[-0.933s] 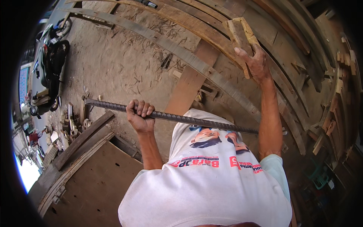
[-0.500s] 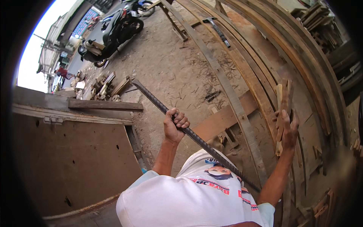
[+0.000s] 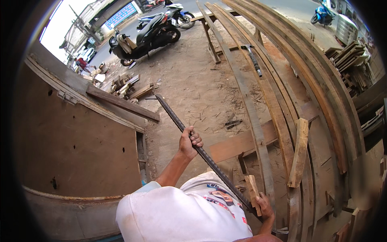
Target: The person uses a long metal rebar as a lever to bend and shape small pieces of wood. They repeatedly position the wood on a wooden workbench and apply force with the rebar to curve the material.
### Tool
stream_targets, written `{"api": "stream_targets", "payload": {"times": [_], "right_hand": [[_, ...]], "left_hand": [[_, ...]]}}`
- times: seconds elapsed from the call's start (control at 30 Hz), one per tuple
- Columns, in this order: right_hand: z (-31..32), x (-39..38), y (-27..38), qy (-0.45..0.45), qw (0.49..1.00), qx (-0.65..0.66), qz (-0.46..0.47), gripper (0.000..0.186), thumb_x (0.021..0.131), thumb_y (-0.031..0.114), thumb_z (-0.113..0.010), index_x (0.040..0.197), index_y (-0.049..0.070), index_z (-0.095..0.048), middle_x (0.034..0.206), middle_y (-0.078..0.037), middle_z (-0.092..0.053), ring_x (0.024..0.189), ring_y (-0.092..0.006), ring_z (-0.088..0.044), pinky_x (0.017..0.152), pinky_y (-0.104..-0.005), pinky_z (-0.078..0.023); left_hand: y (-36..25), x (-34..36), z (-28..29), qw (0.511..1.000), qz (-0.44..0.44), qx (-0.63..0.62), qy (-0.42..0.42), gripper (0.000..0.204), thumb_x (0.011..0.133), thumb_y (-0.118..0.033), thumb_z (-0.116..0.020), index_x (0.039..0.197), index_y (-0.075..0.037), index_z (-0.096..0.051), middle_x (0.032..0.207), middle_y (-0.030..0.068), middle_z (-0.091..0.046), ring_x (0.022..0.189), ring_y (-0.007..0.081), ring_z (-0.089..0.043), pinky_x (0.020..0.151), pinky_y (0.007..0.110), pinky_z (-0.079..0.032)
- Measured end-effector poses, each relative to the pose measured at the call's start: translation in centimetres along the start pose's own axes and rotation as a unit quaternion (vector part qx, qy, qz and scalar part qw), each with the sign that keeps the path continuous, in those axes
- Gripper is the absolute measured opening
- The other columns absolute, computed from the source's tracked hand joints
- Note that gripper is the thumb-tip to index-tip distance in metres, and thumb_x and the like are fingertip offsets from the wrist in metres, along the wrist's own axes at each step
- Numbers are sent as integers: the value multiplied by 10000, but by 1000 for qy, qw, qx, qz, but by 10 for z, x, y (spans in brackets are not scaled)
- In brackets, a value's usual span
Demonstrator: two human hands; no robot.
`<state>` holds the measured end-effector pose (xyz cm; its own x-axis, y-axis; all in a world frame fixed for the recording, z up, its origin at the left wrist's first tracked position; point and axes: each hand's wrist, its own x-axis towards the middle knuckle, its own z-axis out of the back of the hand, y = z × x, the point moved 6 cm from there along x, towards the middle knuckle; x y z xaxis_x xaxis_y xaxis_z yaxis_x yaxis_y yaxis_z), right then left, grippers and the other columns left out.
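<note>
Here's the left hand (image 3: pixel 188 144), fist wrapped tight round a dark ribbed metal bar (image 3: pixel 213 164), thumb uppermost, gripping it partway along. The bar slants from its bent tip, out over the bare ground (image 3: pixel 181 76), down to the lower right, crossing right in front of the white shirt (image 3: pixel 173 209). And there's the right hand (image 3: pixel 265 207), low by the hip, fingers closed on a short wood piece (image 3: pixel 252 188) that points up and away from the palm. The bar's lower end runs in beside that wood and that hand; whether the hand touches the bar too, I can't tell.

Just right of the right hand, a grey plank (image 3: pixel 246 99) sweeps up and away, with more long planks (image 3: pixel 292 50) curving alongside. Lying across them, a wood block (image 3: pixel 299 151), near the right hand but apart from it. Farther up, a hammer (image 3: pixel 254 60) rests on the planks, well beyond both hands. Underneath, a flat reddish board (image 3: pixel 231 146) crosses between bar and planks.

Over to the left, a big brown panel (image 3: pixel 88 141) fills the side next to the left forearm, a dark beam (image 3: pixel 123 103) lying along its far edge. Past that, a heap of offcuts (image 3: pixel 125 86), then a parked motorbike (image 3: pixel 155 36).
</note>
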<state>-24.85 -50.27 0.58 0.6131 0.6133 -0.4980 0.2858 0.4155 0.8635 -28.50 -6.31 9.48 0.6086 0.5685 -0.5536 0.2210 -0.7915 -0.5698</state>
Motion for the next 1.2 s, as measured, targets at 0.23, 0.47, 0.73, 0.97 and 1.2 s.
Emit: {"api": "stream_targets", "payload": {"times": [0.23,0.47,0.73,0.97,1.2], "right_hand": [[-18,0,46,-169,978,-53,-114,717,789,512,-778,1140,-62,-531,883,-153,-659,848,-228,-644,769,-388,-528],[-112,50,150,-274,956,-1,-103,701,808,470,-765,1144,-90,-511,910,-216,-659,874,-285,-653,788,-427,-536],[-163,82,277,-414,907,-48,54,708,789,477,-701,1182,-72,-484,923,-177,-614,848,-244,-616,776,-400,-510],[-206,106,299,-414,906,0,86,672,835,420,-711,1240,-68,-489,978,-252,-639,918,-392,-676,832,-460,-524],[-186,7,320,-633,750,62,181,677,850,481,-647,1234,-57,-501,1016,-174,-625,878,-255,-650,836,-403,-545]], "left_hand": [[6,71,29,997,83,0,5,317,969,-306,-616,716,-216,-449,557,-84,-379,469,81,-405,486,271,-386],[-73,187,-4,985,147,-20,93,282,971,-283,-635,753,-174,-493,604,-65,-428,518,81,-442,527,272,-423],[-96,108,-121,909,215,-63,352,353,1013,-420,-577,841,-119,-510,675,-33,-462,607,118,-482,659,283,-458],[-59,106,-81,884,344,-72,308,472,1010,-425,-556,644,-165,-412,488,-70,-325,429,77,-355,514,263,-377],[-106,150,-115,852,333,-147,377,437,1051,-335,-491,661,-153,-416,495,-48,-355,407,79,-379,492,269,-406]]}}
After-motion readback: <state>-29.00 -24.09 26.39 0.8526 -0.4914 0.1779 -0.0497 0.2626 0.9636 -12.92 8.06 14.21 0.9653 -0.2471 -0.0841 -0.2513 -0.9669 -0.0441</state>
